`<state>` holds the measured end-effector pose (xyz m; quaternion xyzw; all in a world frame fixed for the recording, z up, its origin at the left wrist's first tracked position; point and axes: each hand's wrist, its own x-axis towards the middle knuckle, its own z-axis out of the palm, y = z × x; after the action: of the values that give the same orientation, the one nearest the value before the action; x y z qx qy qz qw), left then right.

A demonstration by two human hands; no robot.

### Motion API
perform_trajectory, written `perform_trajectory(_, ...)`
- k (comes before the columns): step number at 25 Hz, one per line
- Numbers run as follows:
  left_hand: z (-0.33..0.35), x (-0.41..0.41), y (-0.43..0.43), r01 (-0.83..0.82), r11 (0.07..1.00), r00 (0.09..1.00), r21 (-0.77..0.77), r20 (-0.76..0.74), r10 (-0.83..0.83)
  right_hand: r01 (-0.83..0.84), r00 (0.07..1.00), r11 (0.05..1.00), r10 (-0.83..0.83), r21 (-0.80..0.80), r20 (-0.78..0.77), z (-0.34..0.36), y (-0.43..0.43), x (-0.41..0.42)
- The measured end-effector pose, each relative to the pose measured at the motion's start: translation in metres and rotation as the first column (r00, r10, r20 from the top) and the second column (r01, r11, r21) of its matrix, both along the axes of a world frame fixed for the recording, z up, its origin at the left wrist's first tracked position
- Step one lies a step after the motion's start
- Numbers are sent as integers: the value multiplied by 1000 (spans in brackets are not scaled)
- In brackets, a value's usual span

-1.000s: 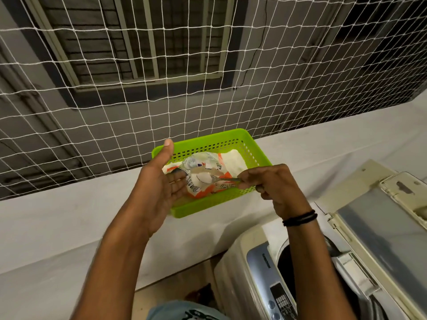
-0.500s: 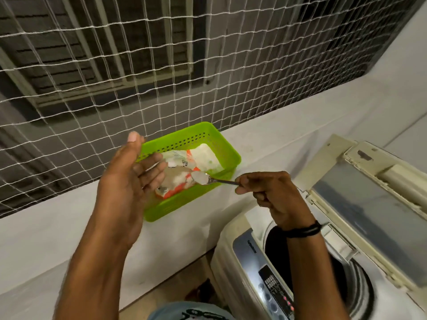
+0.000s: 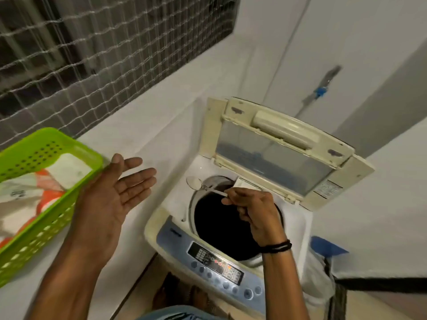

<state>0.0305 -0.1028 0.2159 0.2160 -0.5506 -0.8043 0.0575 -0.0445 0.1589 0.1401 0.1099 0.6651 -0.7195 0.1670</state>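
- Your right hand [image 3: 251, 211] pinches the handle of the spoon [image 3: 205, 187] between thumb and fingertips. The spoon's bowl sits level at the upper-left rim of the washing machine's drum [image 3: 219, 229], just right of frame centre.
- The spoon's bowl looks pale, as if loaded with powder, but blur hides how full it is.
- Your left hand [image 3: 115, 197] is spread, palm up, and holds nothing. It hangs between the green basket [image 3: 41, 232] at the left edge and the machine.
- The packet [image 3: 30, 195] lies in the basket on the worktop [image 3: 138, 125]. The lid [image 3: 277, 153] stands raised behind the drum.
- You appear to be carrying a spoonful to the drum, and it is not yet tipped.
- Next, bring the spoon's bowl over the dark opening. Hold it level until it clears the rim, then roll your wrist to tip it.
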Motion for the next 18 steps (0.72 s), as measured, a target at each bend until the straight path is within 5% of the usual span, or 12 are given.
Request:
perform_trajectory(10,-174,-135,136,210,952,842,221,455,-291,575,804,803,-590,157,71,-125,123,-50)
perform_trajectory(15,-256,-193,177,182,911,710,369,592,-381,541,798,672,-601,506,-56,-193,117,-78)
perform_trajectory(18,-287,-219,193,148,897,679,417,616,-398,458,867,574,-455,678,-201,-224,101,-80)
